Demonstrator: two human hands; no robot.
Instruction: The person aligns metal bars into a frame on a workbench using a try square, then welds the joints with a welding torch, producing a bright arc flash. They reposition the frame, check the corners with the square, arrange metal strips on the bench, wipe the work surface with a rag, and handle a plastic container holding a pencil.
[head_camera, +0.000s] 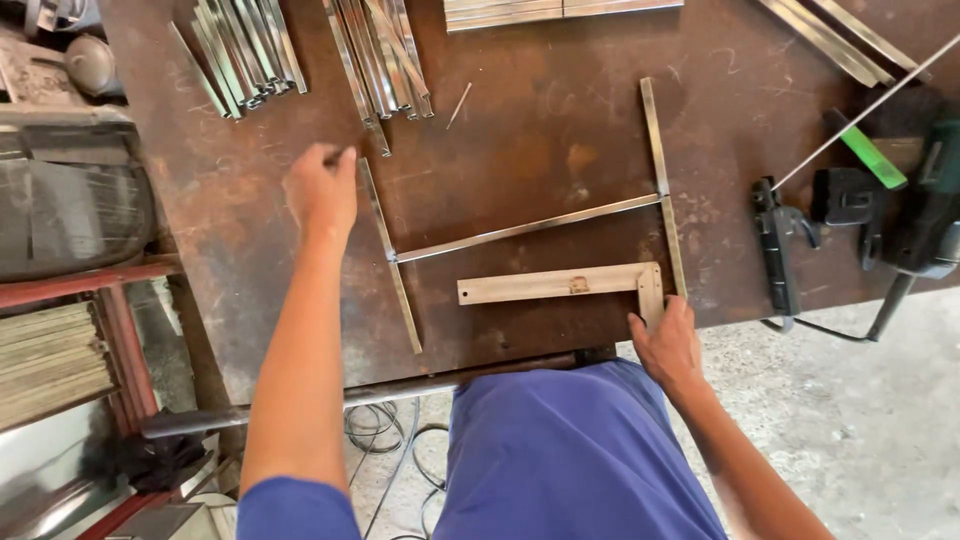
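left hand (322, 188) – pinching one of three steel strips (388, 252) | right hand (666, 345) – fingers curled on one wooden square (572, 284)

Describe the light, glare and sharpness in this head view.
Head view: even daylight, soft shadows; the metal strips forming an H on the rusty table show bright glare streaks; the left hand at one strip's top end is slightly motion-blurred; the right hand on the wooden square is sharp; edges bow slightly.
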